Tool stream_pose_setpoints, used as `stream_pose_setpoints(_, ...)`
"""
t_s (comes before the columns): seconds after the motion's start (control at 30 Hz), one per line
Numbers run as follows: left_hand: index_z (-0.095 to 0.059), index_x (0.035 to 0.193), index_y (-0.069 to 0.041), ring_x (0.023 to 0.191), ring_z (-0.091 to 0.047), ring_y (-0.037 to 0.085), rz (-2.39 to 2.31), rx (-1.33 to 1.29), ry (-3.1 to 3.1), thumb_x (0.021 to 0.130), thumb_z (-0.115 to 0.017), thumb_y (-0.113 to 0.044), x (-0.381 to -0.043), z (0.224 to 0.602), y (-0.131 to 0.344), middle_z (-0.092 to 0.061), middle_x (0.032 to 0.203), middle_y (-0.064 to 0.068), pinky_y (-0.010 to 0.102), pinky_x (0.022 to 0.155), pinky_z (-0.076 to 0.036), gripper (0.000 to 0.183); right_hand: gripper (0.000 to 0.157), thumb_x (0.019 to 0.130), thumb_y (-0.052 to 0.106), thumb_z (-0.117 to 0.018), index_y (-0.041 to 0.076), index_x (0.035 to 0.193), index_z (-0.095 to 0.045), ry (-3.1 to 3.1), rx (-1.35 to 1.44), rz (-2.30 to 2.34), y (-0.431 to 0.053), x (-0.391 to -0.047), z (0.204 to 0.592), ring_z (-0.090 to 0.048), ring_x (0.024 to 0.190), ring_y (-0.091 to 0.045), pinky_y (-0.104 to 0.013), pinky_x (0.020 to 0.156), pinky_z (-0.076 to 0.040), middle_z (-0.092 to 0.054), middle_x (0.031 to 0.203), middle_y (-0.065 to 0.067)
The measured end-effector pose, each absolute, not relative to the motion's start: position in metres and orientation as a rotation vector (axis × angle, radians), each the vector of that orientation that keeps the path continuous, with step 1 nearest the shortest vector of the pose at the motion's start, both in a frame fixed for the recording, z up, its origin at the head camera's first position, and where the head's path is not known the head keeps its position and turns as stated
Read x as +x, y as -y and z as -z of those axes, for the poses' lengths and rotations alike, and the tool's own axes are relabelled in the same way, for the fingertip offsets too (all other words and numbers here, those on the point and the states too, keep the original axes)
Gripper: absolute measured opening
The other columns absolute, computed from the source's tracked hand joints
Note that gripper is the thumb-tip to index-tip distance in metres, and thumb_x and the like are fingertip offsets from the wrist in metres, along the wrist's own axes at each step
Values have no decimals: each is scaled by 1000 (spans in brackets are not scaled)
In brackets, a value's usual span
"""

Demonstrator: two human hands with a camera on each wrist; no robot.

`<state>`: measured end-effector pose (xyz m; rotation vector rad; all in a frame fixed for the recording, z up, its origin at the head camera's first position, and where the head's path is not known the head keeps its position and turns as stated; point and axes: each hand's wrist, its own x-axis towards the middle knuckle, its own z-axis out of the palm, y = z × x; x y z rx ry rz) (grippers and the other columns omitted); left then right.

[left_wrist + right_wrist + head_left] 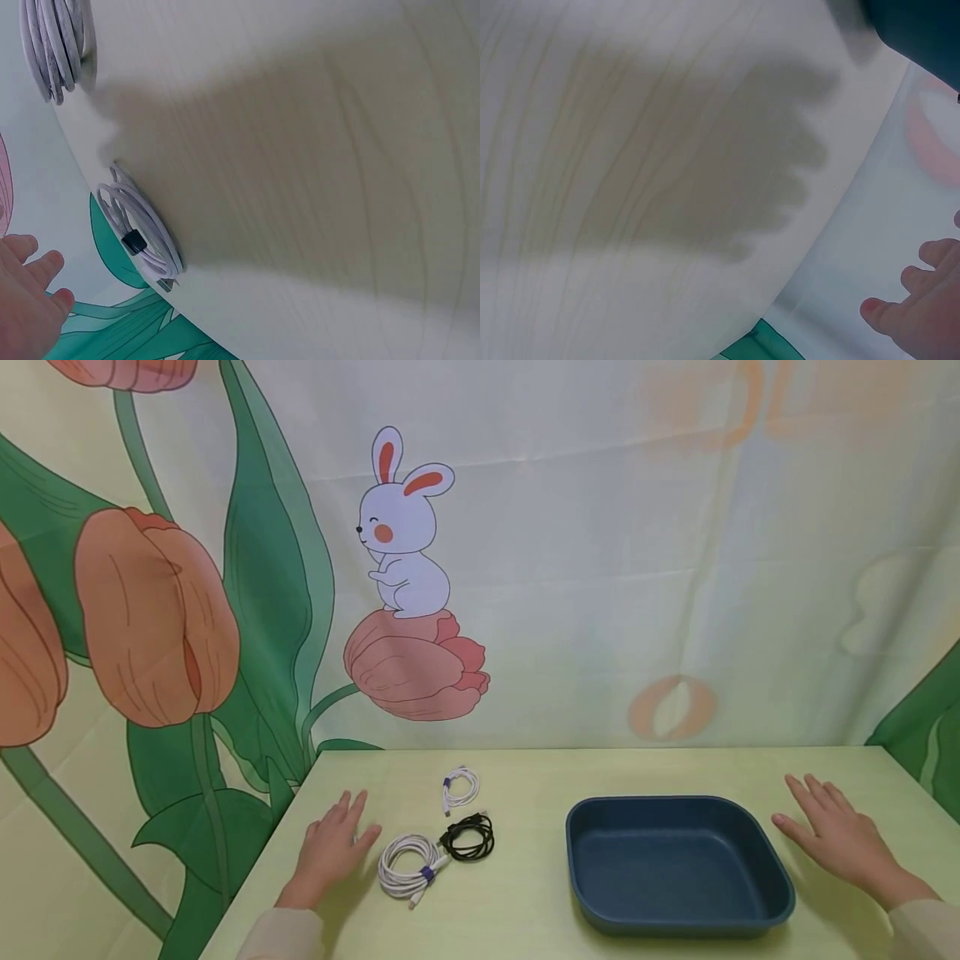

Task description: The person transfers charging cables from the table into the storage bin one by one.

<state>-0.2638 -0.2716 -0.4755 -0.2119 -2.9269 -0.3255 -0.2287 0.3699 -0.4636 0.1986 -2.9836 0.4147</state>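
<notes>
My left hand (332, 846) hovers over the left side of the table, fingers spread, holding nothing. Just right of it lies a thick coiled white cable (392, 882) with a dark blue strap. A black coiled cable (484, 841) touches or nearly touches its right side. Farther back is a smaller white coiled cable (465, 795), also strapped; in the left wrist view a white coil (154, 232) shows a dark strap. My right hand (843, 833) is held with straight fingers beside the right wall of a dark blue rectangular tray (576, 860), holding nothing.
The pale wood-grain table (525, 893) ends at a back edge against a printed cloth (570, 568) with tulips and a rabbit. The tray stands right of centre, apart from the cables. Each hand casts a shadow on the tabletop.
</notes>
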Motion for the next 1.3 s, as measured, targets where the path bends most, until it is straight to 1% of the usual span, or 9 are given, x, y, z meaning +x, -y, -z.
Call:
stream_pose_setpoints(0.3, -29, 137, -7, 123, -34, 40, 309, -238, 2929, 88, -46, -39, -264, 476, 264, -29, 139, 25, 60, 92, -27, 61, 73, 89, 49, -39, -1, 138, -18, 3000, 202, -451, -365, -228, 463, -21, 118, -55, -72, 80, -23, -22, 135, -36)
stream_pose_setpoints(0.73, -28, 138, -10, 124, -34, 38, 320, -258, 2949, 88, -46, -41, -263, 474, 256, -28, 140, 22, 59, 94, -26, 62, 74, 87, 51, -43, -3, 135, -26, 3017, 232, -496, -360, -226, 464, -26, 117, -53, -71, 80, -24, -28, 133, -35)
stream_pose_setpoints(0.97, -29, 138, -10, 124, -34, 38, 331, -273, 2947, 87, -47, -41, -262, 474, 252, -29, 140, 22, 59, 95, -26, 62, 72, 86, 48, -46, -6, 131, -32, 3001, 265, -517, -360, -224, 462, -30, 116, -51, -67, 81, -28, -32, 130, -35)
stream_pose_setpoints(1.3, -29, 138, -9, 124, -34, 38, 322, -274, 2967, 88, -45, -42, -261, 471, 245, -28, 140, 22, 59, 96, -25, 62, 70, 85, 42, -53, -11, 126, -36, 2994, 318, -672, -359, -224, 461, -37, 113, -50, -57, 85, -33, -39, 126, -35)
